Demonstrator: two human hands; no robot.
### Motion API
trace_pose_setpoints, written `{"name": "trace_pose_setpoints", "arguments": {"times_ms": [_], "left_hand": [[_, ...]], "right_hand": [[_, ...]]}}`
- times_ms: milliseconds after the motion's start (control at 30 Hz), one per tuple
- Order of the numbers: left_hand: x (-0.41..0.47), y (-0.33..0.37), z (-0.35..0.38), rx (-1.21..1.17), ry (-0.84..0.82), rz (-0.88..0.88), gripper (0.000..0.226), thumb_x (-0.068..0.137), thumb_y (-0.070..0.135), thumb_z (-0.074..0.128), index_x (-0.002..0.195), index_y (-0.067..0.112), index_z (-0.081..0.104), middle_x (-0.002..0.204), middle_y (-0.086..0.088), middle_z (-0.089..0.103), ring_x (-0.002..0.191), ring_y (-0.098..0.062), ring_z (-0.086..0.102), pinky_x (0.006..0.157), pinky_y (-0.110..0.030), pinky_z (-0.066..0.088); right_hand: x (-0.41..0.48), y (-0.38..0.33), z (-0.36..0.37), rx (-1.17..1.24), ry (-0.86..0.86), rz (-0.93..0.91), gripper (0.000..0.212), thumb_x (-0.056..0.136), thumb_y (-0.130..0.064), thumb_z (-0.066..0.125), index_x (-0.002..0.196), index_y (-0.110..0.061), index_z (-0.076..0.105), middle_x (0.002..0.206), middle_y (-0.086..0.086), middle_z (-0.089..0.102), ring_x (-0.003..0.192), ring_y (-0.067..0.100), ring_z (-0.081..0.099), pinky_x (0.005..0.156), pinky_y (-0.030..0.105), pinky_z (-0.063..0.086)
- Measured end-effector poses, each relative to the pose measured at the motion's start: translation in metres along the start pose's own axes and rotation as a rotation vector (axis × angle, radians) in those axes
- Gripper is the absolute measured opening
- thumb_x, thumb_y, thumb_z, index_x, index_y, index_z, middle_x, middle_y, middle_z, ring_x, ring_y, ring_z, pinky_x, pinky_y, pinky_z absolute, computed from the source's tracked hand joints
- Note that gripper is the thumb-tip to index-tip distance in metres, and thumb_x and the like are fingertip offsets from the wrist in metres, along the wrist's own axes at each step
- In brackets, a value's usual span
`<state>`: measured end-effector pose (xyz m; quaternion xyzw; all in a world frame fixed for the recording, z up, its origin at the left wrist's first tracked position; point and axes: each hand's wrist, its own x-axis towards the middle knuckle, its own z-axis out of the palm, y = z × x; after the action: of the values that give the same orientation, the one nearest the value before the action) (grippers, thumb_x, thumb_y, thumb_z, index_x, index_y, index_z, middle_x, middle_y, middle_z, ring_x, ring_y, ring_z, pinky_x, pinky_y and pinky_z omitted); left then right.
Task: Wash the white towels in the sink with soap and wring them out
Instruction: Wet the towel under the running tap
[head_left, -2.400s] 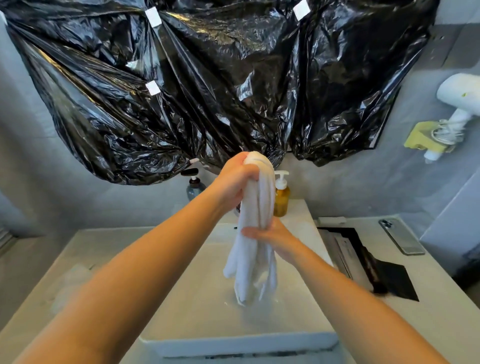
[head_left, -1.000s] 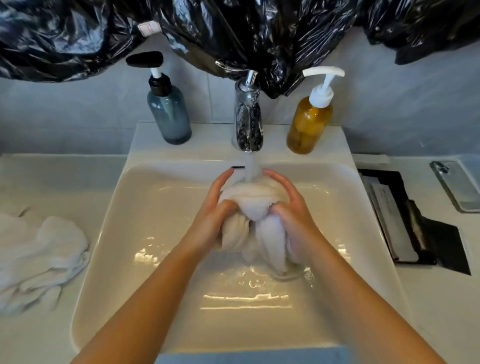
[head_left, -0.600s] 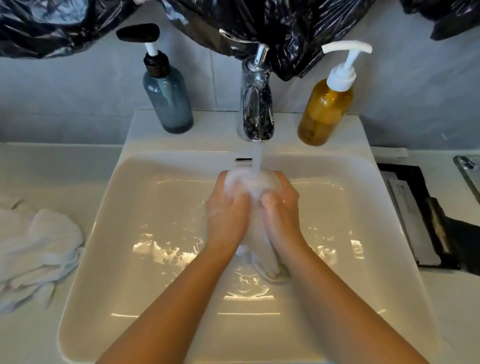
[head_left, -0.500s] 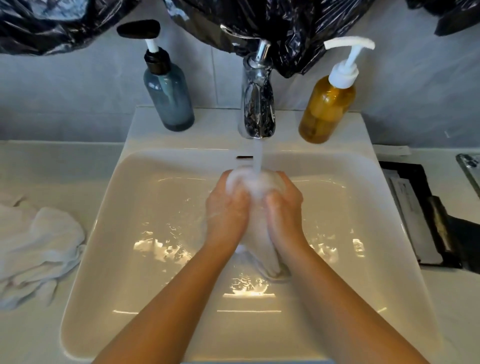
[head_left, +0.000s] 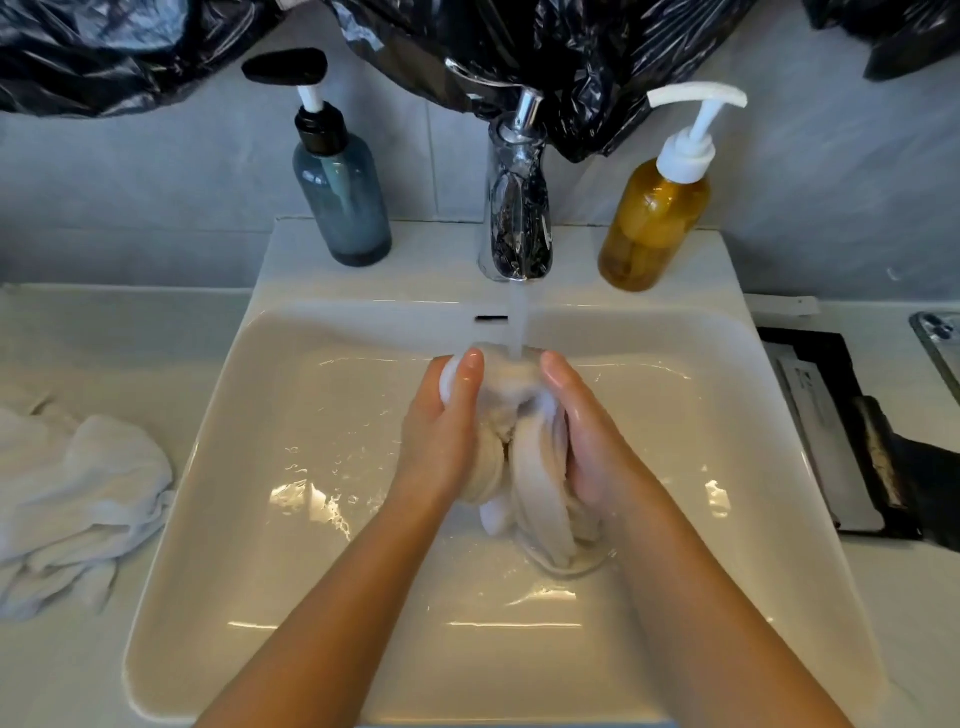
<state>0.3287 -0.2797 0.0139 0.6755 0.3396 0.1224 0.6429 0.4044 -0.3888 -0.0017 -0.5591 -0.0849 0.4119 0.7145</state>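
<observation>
- Black plastic sheeting (head_left: 545, 57) hangs crumpled across the wall at the top, its lowest fold hanging behind the tap.
- A pale counter (head_left: 114, 338) runs left and right of the basin.
- The white sink (head_left: 208, 467) fills the middle; its floor is wet and shiny.
- 1 crumpled white towel (head_left: 78, 493) lies on the counter just left of the sink, apart from both hands.
- The wet towel (head_left: 535, 467) is bunched over the basin, its top under the water stream (head_left: 518, 325) and its lower end touching the sink floor near the drain.
- The left hand (head_left: 441, 441) grasps the towel's left side, thumb up by the top of the bundle.
- The right hand (head_left: 597, 447) clasps the right side, fingers curled round the cloth.
- A black tray (head_left: 883, 467) sits on the counter right of the sink.
- The chrome tap (head_left: 517, 228) stands at the back edge, running.
- A blue-grey pump bottle (head_left: 343, 202) stands left of the tap, an amber pump bottle (head_left: 654, 223) right of it.
- A phone (head_left: 940, 343) shows partly at the right edge.
</observation>
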Motion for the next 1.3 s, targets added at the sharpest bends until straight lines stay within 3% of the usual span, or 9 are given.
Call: {"name": "trace_pose_setpoints", "arguments": {"times_ms": [167,367,500,600,700,800,867,1033,1300], "left_hand": [[-0.006,0.007,0.018,0.078,0.127,0.036,0.031,0.093,0.064,0.043,0.106,0.040,0.058,0.088,0.016,0.065,0.086,0.000,0.062,0.071,-0.021,0.047],[0.008,-0.003,0.026,0.342,0.157,0.081,0.028,0.097,0.059,0.039,0.103,0.035,0.051,0.085,0.005,0.063,0.081,-0.019,0.061,0.069,-0.035,0.045],[0.006,-0.005,0.022,0.301,0.142,0.194,0.033,0.096,0.053,0.035,0.108,0.037,0.061,0.092,0.010,0.067,0.087,-0.015,0.064,0.077,-0.037,0.050],[0.003,-0.003,0.016,0.196,0.100,0.182,0.030,0.099,0.054,0.040,0.101,0.040,0.066,0.086,0.013,0.069,0.083,-0.005,0.065,0.076,-0.031,0.053],[0.016,0.006,-0.009,0.277,-0.156,0.152,0.033,0.092,0.066,0.041,0.095,0.041,0.061,0.086,0.019,0.065,0.083,0.003,0.061,0.067,-0.016,0.045],[0.035,0.024,-0.044,0.723,-0.441,0.213,0.061,0.076,0.079,0.053,0.121,0.039,0.049,0.098,0.014,0.064,0.086,-0.009,0.062,0.069,-0.025,0.047],[0.044,0.035,-0.059,1.202,-0.537,0.331,0.072,0.071,0.074,0.064,0.130,0.040,0.038,0.104,0.008,0.064,0.085,-0.017,0.059,0.069,-0.031,0.046],[0.054,0.033,-0.048,1.486,-0.471,0.561,0.058,0.082,0.044,0.069,0.130,0.030,0.039,0.111,0.003,0.061,0.094,-0.022,0.060,0.075,-0.034,0.052],[0.055,-0.026,-0.056,1.271,-0.371,0.560,0.074,0.082,0.040,0.070,0.146,0.022,0.037,0.129,-0.006,0.052,0.116,-0.030,0.052,0.091,-0.042,0.047]], "right_hand": [[0.013,0.003,0.033,-0.210,0.492,-0.217,0.042,0.076,-0.067,0.052,0.079,-0.028,0.067,0.083,-0.004,0.072,0.084,0.015,0.070,0.082,0.043,0.057],[0.015,0.006,0.036,-0.320,0.612,-0.257,0.036,0.092,-0.050,0.047,0.076,-0.023,0.065,0.073,-0.006,0.069,0.073,0.010,0.066,0.072,0.036,0.054],[0.014,0.006,0.032,-0.363,0.608,-0.231,0.038,0.092,-0.048,0.045,0.073,-0.021,0.063,0.073,0.000,0.067,0.076,0.018,0.065,0.075,0.043,0.054],[0.007,0.000,0.028,-0.352,0.565,-0.192,0.039,0.097,-0.047,0.050,0.066,-0.025,0.060,0.068,-0.004,0.064,0.069,0.013,0.062,0.064,0.032,0.049],[0.004,-0.015,0.014,-0.546,0.329,-0.157,0.031,0.093,-0.055,0.055,0.082,-0.027,0.064,0.078,-0.006,0.067,0.074,0.008,0.064,0.065,0.021,0.048],[0.001,-0.048,-0.003,-0.802,0.146,-0.124,0.022,0.085,-0.048,0.070,0.090,-0.029,0.060,0.084,-0.011,0.063,0.076,0.005,0.057,0.060,0.010,0.042],[-0.003,-0.067,-0.013,-1.039,0.040,-0.059,0.045,0.070,-0.050,0.082,0.105,-0.033,0.059,0.092,-0.012,0.064,0.081,0.007,0.059,0.068,0.020,0.049],[-0.002,-0.070,-0.030,-1.856,-0.002,0.072,0.066,0.075,-0.052,0.075,0.132,-0.035,0.045,0.099,-0.003,0.060,0.082,0.023,0.053,0.065,0.032,0.042],[-0.001,-0.020,-0.045,-1.914,0.094,-0.065,0.052,0.082,-0.063,0.065,0.115,-0.029,0.043,0.095,-0.005,0.054,0.081,0.024,0.060,0.062,0.030,0.037]]}}
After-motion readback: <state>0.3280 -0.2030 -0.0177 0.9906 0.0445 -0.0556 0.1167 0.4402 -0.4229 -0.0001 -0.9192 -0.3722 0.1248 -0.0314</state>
